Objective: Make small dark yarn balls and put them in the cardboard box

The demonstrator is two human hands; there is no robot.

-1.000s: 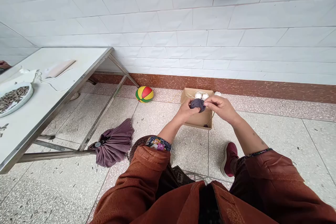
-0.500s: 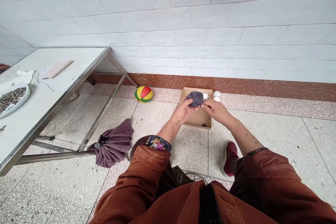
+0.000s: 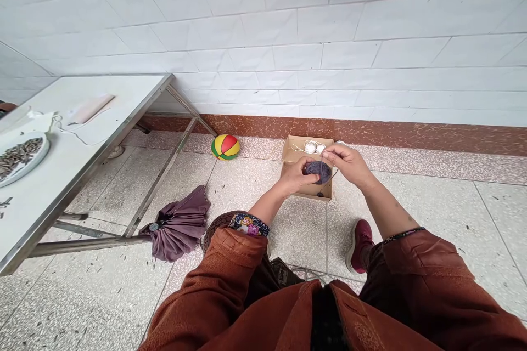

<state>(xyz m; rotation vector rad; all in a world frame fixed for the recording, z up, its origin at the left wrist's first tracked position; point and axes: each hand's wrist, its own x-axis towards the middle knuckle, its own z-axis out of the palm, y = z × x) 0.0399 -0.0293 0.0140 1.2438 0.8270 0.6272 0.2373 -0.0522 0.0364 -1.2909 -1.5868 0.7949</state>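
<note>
My left hand [image 3: 297, 175] is wrapped round a ball of dark purple-grey yarn [image 3: 319, 171], held above an open cardboard box [image 3: 315, 191] on the floor. Just right of the ball, my right hand [image 3: 346, 162] pinches a strand of the same yarn between thumb and fingers. The strand runs close along the ball, and another length slants down toward a small dark bit of yarn [image 3: 320, 194] in the box. White yarn balls [image 3: 310, 147] lie in the far part of the box, partly behind my right hand.
A multicoloured ball [image 3: 225, 147] sits by the wall. To the left stands a metal-framed table [image 3: 123, 101] bearing a dish [image 3: 44, 148] of dark seeds or husks. A folded purple umbrella [image 3: 181, 225] leans by its lower bar. My red shoe [image 3: 360, 245] is on the speckled floor.
The yarn ball has turned and moved slightly right and down in my left hand. My right hand has risen a little with the strand, and the white balls in the box show more.
</note>
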